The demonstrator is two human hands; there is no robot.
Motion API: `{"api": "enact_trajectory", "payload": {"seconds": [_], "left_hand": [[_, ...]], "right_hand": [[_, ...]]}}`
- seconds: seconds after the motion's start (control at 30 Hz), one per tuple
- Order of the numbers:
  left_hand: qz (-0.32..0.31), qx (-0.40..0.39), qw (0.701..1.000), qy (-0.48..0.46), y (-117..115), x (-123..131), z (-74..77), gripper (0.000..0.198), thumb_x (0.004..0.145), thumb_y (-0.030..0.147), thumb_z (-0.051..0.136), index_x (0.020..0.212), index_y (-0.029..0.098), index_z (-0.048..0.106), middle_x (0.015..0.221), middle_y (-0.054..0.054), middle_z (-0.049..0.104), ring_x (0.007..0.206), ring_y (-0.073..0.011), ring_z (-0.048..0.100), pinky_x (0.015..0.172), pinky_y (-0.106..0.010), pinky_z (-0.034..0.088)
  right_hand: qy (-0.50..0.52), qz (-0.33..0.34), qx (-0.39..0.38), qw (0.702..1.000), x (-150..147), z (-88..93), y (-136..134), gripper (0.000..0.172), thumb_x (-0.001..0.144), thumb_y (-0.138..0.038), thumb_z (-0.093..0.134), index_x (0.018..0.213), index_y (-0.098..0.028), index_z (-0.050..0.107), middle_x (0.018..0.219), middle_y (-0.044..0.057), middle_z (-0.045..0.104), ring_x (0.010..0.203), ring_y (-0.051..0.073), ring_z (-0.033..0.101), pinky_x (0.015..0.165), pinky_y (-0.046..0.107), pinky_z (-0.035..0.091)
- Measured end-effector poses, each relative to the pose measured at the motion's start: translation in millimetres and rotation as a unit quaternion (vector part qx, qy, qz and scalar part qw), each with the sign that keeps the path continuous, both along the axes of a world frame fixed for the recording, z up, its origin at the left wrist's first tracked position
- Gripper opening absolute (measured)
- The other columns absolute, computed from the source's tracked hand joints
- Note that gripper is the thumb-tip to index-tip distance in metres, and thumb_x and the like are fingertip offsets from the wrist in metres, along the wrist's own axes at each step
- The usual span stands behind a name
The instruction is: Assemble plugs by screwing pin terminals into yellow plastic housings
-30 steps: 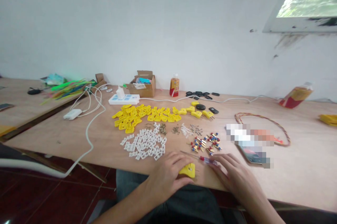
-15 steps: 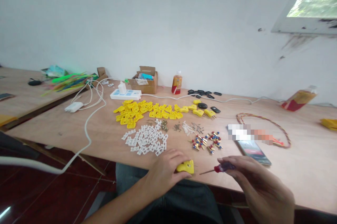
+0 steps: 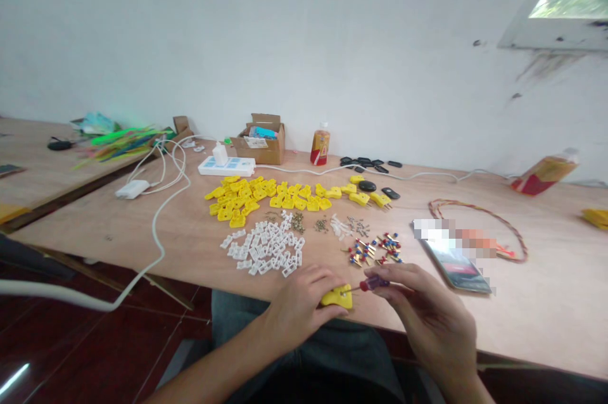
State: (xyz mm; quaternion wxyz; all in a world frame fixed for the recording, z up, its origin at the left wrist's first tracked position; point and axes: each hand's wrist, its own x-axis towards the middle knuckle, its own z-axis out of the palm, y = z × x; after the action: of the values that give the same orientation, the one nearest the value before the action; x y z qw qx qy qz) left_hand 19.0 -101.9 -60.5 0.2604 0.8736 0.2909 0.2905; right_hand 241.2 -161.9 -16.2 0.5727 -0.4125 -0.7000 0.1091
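Yellow plug: the landmark, a waisted, smooth plastic plug (image 3: pixel 338 297) at the near edge of the wooden counter (image 3: pixel 546 303), a thin metal prong showing on its right.
Left hand: the left hand (image 3: pixel 304 296) is curled partly closed around the yellow plug, fingers over the far side and thumb along the near side.
Right hand: the right hand (image 3: pixel 427 315), right of the yellow plug, pinches a screwdriver (image 3: pixel 373 284) between thumb and fingers.
Screwdriver: glossy red and purple handle; its thin straight shaft points left onto the yellow plug's top at a small round spot. Whether the tip is seated I cannot tell.
White frames: a loose heap of small, hollow plastic frames (image 3: pixel 266 250), beyond the yellow plug and to its left.
Pins: slim brass-coloured pins with red and blue ends (image 3: pixel 367 253), scattered beyond the yellow plug and to its right.
Small hardware: little piles of metal pieces (image 3: pixel 297 222) and translucent slivers (image 3: pixel 339 227), farther beyond the yellow plug.
Yellow shells: curved, moulded plastic shells (image 3: pixel 237 195), heaped well beyond the yellow plug, mostly to its left.
Smartphone: a flat, glossy-screened smartphone (image 3: pixel 458 265), right of the yellow plug and farther back.
Cord: a twisted, looped cord (image 3: pixel 510 231), beyond the smartphone and farther right of the yellow plug.
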Motion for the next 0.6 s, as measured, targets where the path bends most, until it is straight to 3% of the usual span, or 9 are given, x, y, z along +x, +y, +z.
{"api": "enact_trajectory", "payload": {"seconds": [0.17,0.37,0.6], "left_hand": [[0.0,-0.001,1.0,0.005,0,0,0.3,0.04,0.09,0.032,0.086,0.126,0.022,0.071,0.119,-0.006,0.077,0.111,-0.0265,0.07,0.099,-0.038,0.054],[0.003,0.006,1.0,0.012,-1,0,2.1,0.037,0.092,0.031,0.085,0.125,0.022,0.071,0.12,-0.005,0.076,0.112,-0.0254,0.07,0.099,-0.037,0.055],[0.002,0.009,1.0,0.008,0,0,1.4,0.041,0.091,0.031,0.085,0.128,0.023,0.07,0.121,-0.006,0.077,0.112,-0.0267,0.07,0.099,-0.038,0.055]], "right_hand": [[-0.002,0.009,0.004,1.0,-2,1.9,0,0.025,0.096,-0.011,0.072,0.114,-0.027,0.078,0.102,0.007,0.083,0.094,0.023,0.081,0.079,0.034,0.071],[-0.018,0.07,0.003,0.997,-5,3.9,-2,0.029,0.096,-0.006,0.066,0.113,-0.027,0.077,0.1,0.007,0.084,0.091,0.023,0.082,0.076,0.034,0.07],[0.01,0.03,0.006,0.999,-11,9.1,7,0.019,0.089,-0.013,0.081,0.103,-0.025,0.075,0.098,0.007,0.077,0.09,0.024,0.077,0.075,0.037,0.068]]}}
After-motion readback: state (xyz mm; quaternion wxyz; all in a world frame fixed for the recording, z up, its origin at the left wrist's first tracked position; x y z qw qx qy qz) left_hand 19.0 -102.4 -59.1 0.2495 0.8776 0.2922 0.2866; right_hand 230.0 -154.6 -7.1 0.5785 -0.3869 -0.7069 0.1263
